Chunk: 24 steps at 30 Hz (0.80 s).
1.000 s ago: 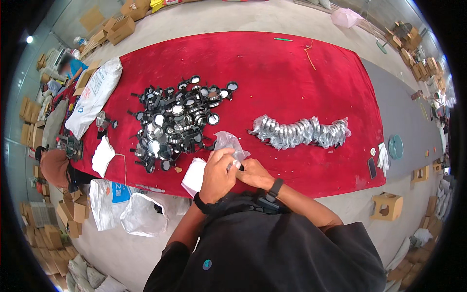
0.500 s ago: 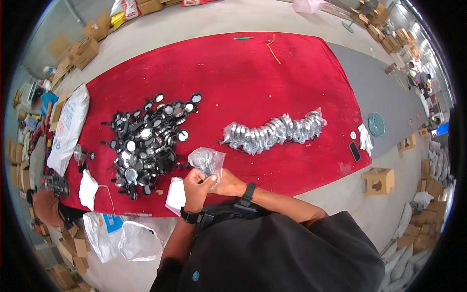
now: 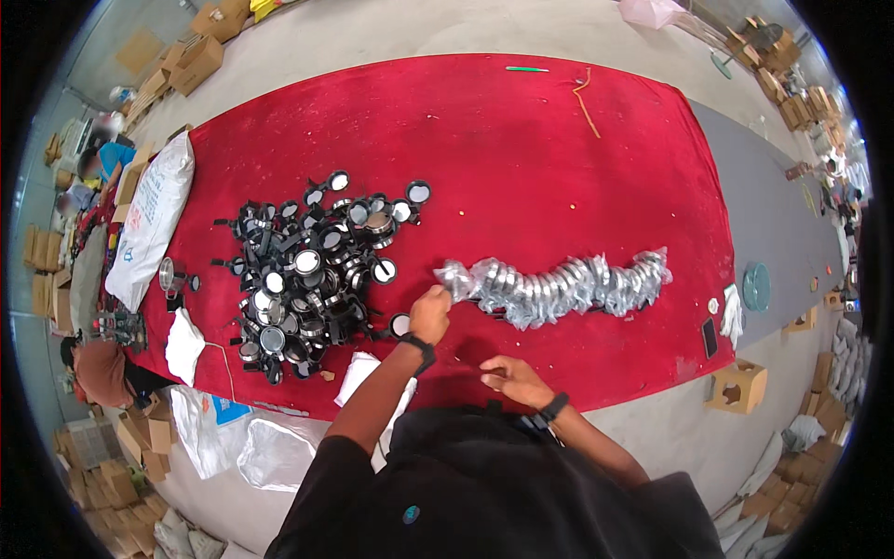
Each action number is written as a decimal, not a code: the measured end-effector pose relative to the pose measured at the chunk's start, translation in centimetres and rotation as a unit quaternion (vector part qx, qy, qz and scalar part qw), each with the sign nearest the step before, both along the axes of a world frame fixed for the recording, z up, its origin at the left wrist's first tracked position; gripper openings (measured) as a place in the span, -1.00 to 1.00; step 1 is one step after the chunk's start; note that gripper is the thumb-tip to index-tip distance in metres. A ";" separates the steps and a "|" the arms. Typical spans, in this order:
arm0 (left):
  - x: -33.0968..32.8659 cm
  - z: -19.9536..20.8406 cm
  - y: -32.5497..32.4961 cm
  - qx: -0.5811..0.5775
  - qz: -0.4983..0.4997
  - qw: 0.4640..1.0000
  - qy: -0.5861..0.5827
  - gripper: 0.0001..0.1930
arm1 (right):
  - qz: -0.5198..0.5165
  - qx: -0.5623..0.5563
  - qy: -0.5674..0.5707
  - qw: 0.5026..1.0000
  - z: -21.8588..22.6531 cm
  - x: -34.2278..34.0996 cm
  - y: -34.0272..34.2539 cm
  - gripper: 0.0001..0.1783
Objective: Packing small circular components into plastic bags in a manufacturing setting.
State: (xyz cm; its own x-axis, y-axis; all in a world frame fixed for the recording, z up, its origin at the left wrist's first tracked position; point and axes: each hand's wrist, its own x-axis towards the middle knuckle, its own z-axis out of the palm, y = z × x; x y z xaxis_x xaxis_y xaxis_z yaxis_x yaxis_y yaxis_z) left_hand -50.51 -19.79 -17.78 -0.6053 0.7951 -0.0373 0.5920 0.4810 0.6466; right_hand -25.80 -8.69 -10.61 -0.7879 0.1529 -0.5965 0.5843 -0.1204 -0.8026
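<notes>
My left hand [image 3: 431, 315] is closed at the left end of the row, gripping the edge of a clear plastic bag with a round metal piece [image 3: 454, 278] inside. That bagged piece lies against a curved row of similar bagged round metal pieces [image 3: 559, 287] on the red cloth. Nearer to me, my right hand [image 3: 519, 380] hovers over the cloth with its fingers loosely apart and nothing in them. To the left of my left hand spreads a heap of unbagged round metal pieces with black handles [image 3: 307, 263]; one sits just beside my wrist.
A red cloth [image 3: 484, 168] covers the table. White plastic [image 3: 358, 374] lies at its near edge, partly under my left forearm. At the right are a phone [image 3: 710, 338], white gloves [image 3: 731, 317] and a teal basket [image 3: 756, 287]. A white sack [image 3: 154, 224] leans at the left.
Both hands were together on a bagged piece near the heap. My left hand has carried it to the row's left end. My right hand has let go and moved right. The view has shifted.
</notes>
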 end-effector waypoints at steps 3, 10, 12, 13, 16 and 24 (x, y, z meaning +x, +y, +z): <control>-1.4 -2.5 4.4 -0.005 -0.064 0.996 0.058 -0.78 | -0.034 -0.015 -0.055 0.998 0.0 0.6 1.3 -0.59; -2.1 -4.3 6.0 0.011 -0.171 0.982 0.076 -0.87 | -0.073 -0.081 -0.095 0.989 -2.1 -1.1 2.6 -0.64; -2.8 -2.9 4.2 0.035 -0.092 0.993 0.067 -0.87 | -0.085 -0.113 -0.096 0.985 -2.5 -1.9 2.8 -0.64; -2.8 -2.0 3.0 0.064 -0.020 0.996 0.058 -0.85 | -0.076 -0.097 -0.089 0.988 -2.7 -2.1 2.9 -0.64; -5.0 0.5 -2.1 -0.117 0.044 0.989 0.077 -0.69 | -0.073 -0.093 -0.084 0.989 -2.6 -2.2 3.0 -0.64; -3.1 -0.8 -7.1 -0.349 -0.023 0.933 0.087 -0.29 | -0.074 -0.092 -0.068 0.991 -0.5 -1.4 2.1 -0.70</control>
State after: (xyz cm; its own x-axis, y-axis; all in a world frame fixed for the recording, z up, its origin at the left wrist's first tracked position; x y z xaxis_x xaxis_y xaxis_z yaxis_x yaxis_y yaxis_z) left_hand -53.63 -26.86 -18.61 -0.6163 0.6394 -0.4598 0.6888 0.7207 0.0790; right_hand -27.19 -6.56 -11.10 -0.6750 0.1395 -0.7245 0.6511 -0.3493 -0.6739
